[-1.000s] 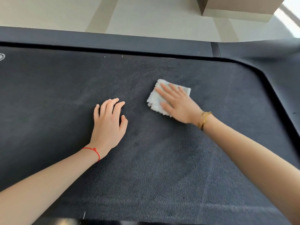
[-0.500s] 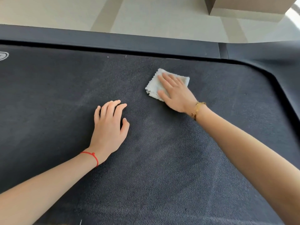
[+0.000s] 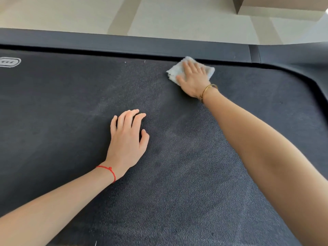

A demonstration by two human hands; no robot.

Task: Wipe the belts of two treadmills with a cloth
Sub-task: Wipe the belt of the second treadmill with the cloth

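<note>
A dark textured treadmill belt (image 3: pixel 177 174) fills most of the view. A small white cloth (image 3: pixel 174 71) lies on it at the far edge, touching the side rail. My right hand (image 3: pixel 193 78) presses flat on the cloth with straight fingers, a gold bangle on its wrist. My left hand (image 3: pixel 126 139) rests palm down on the belt nearer to me, fingers slightly bent, holding nothing, a red string on its wrist.
The dark side rail (image 3: pixel 124 45) runs along the belt's far edge and curves down at the right (image 3: pixel 312 75). Beyond it lies a pale tiled floor (image 3: pixel 177 16) with a brown box (image 3: pixel 284 6) at the top right. A white logo (image 3: pixel 9 62) marks the belt's left.
My right hand has slid the cloth away from me and a little to the right, up to the far rail. My left hand has stayed in place on the belt.
</note>
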